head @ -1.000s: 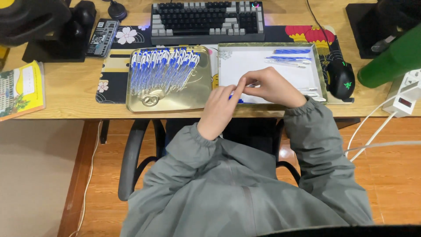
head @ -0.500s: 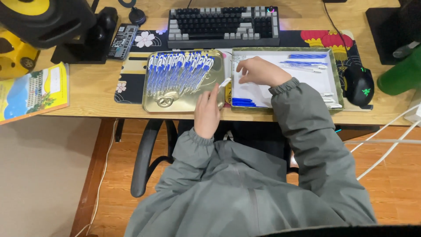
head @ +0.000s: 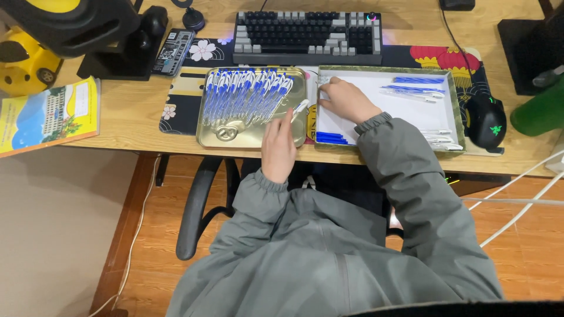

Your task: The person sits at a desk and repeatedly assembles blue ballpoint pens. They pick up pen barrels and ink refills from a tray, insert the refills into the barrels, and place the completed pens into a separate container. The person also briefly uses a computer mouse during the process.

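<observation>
My left hand holds a white and blue pen at the right edge of a gold metal tray that carries a fanned row of several blue and white pens. My right hand rests with curled fingers at the upper left corner of a shallow white box; whether it grips anything is hidden. In that box lie loose blue pen refills, blue caps and white pen barrels.
A keyboard sits behind the tray and box, on a dark patterned desk mat. A black mouse and a green bottle are at the right. A yellow booklet and a black speaker are at the left.
My hands have come apart. The left hand moved left to the gold tray with a pen; the right hand moved up to the white box's upper left corner.
</observation>
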